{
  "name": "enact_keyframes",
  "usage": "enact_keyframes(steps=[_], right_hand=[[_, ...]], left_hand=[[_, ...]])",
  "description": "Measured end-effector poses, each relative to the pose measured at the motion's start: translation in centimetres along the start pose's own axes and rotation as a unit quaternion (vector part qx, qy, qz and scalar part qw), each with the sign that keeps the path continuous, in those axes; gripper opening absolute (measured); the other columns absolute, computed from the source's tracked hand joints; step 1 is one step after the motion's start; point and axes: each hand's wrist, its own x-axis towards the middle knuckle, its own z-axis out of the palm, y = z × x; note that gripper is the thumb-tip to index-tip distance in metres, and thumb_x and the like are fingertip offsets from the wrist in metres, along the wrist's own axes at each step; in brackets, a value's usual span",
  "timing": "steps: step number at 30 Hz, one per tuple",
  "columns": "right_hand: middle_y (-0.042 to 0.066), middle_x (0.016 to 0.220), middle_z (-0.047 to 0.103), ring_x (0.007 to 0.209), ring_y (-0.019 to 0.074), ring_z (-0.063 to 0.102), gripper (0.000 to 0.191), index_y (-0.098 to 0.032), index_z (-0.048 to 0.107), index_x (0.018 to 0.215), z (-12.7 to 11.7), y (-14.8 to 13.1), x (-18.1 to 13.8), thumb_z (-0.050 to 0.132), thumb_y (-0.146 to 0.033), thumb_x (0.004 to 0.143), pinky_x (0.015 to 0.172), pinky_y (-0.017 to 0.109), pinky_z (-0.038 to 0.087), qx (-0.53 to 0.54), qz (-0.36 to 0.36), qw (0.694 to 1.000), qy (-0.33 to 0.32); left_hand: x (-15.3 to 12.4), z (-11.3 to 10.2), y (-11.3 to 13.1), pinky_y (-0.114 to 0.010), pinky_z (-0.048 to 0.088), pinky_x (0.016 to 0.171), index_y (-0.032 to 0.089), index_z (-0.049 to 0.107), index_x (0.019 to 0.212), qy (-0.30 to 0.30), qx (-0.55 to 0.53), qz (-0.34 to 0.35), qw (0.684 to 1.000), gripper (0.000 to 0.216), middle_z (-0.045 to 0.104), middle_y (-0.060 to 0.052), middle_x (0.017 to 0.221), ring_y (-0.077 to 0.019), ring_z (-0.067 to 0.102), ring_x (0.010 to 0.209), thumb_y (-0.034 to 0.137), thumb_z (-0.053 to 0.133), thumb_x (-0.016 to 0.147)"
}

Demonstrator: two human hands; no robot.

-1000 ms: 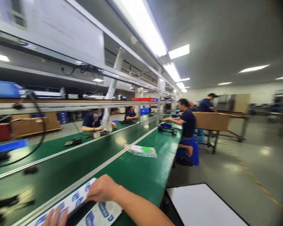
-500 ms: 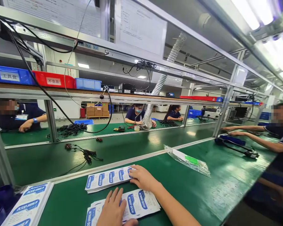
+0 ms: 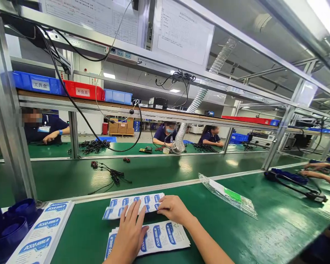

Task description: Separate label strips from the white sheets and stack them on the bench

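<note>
My left hand point(image 3: 129, 231) lies flat with fingers spread, across a near sheet of blue-and-white labels point(image 3: 165, 236) and the edge of a farther label sheet point(image 3: 126, 204) on the green bench point(image 3: 236, 234). My right hand point(image 3: 173, 208) rests on the right end of the farther sheet, fingers curled and pinching its edge. A thicker stack of the same label sheets point(image 3: 41, 234) lies at the left.
A clear plastic bag with a green label point(image 3: 227, 195) lies to the right. Blue round parts point(image 3: 8, 225) sit at far left. Black cables point(image 3: 110, 175) lie on the conveyor belt. A neighbour's hands point(image 3: 309, 170) work at right; other people sit across.
The view swung from the aisle on the right back onto the bench. My left hand slid up onto the farther sheet; my right hand stayed at that sheet's right end.
</note>
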Motion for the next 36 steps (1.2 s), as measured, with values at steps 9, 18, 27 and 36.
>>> enact_keyframes(steps=[9,18,27,36], right_hand=[[0.01,0.128,0.073,0.126,0.0319,0.062,0.034,-0.023,0.076,0.123,0.1,0.1,-0.5,0.07,-0.035,0.091,0.11,0.046,0.049,0.094,0.095,0.991,0.021],[0.005,0.109,0.079,0.133,0.0291,0.058,0.019,-0.027,0.079,0.1,0.5,0.3,0.1,0.061,-0.024,0.1,0.114,0.046,0.042,-0.043,0.035,0.996,-0.065],[0.005,0.095,0.08,0.099,0.0249,0.072,0.023,-0.026,0.081,0.091,0.0,0.1,0.1,0.06,-0.028,0.1,0.092,0.036,0.053,-0.003,0.018,1.0,-0.018],[0.008,0.092,0.08,0.092,0.0282,0.075,0.035,-0.022,0.083,0.089,-1.4,-0.3,-0.7,0.062,-0.049,0.096,0.086,0.038,0.059,0.228,0.111,0.967,-0.008]], left_hand=[[-1.0,0.6,3.1,-0.047,0.053,0.097,0.015,0.073,0.111,-0.302,-0.055,0.001,0.952,0.031,0.07,-0.013,0.125,-0.03,0.065,0.111,0.008,0.051,0.091],[-0.1,-1.0,5.3,-0.049,0.056,0.088,0.01,0.076,0.11,-0.398,-0.094,-0.086,0.908,0.043,0.074,-0.021,0.111,-0.0384,0.068,0.109,0.046,0.055,0.099],[-0.1,-0.7,1.2,-0.054,0.046,0.112,0.02,0.045,0.153,-0.062,0.036,-0.01,0.997,0.056,0.043,-0.017,0.161,-0.0371,0.042,0.146,0.012,0.048,0.098],[-1.0,0.9,2.3,-0.052,0.048,0.111,0.017,0.076,0.107,-0.245,-0.071,-0.04,0.966,0.025,0.071,-0.013,0.127,-0.0306,0.063,0.122,0.012,0.054,0.095]])
